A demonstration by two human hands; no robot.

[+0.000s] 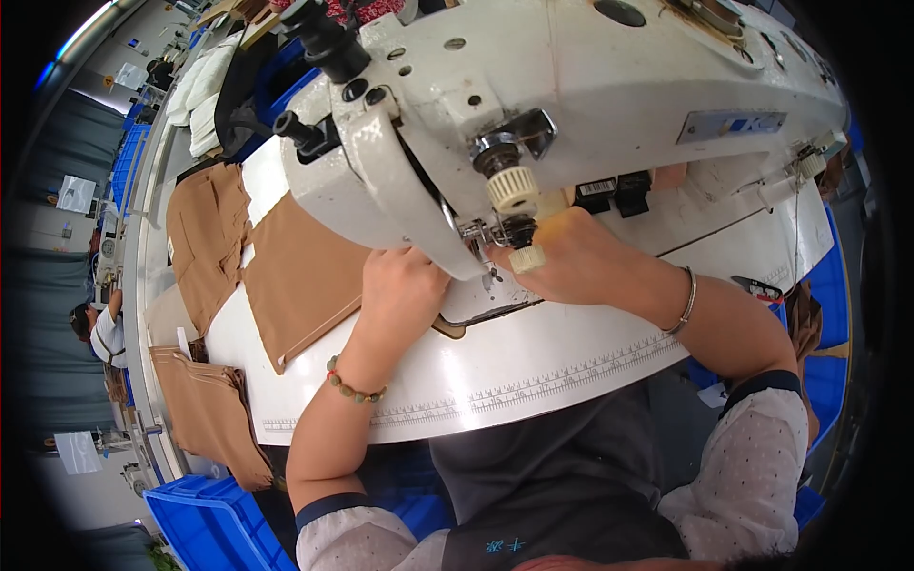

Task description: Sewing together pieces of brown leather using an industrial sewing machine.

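Observation:
A white industrial sewing machine point(571, 105) stretches across the upper middle, its needle area low at the front. My left hand point(405, 295) is closed at the left of the needle, resting by the right edge of a brown fabric piece point(305, 271) and gripping it; the fingertips are behind the machine head. On the other side my right hand point(581, 257) is curled close to the presser foot and a cream thread-tension knob point(512, 188). The machine hides its fingertips, and what they hold cannot be made out.
The white table point(533, 376) has a ruler printed along its curved front edge. More brown fabric pieces point(205, 247) and a folded brown stack point(209, 409) lie at the left. Blue bins point(214, 523) stand below left and at the right. Small snips point(760, 289) lie at the right.

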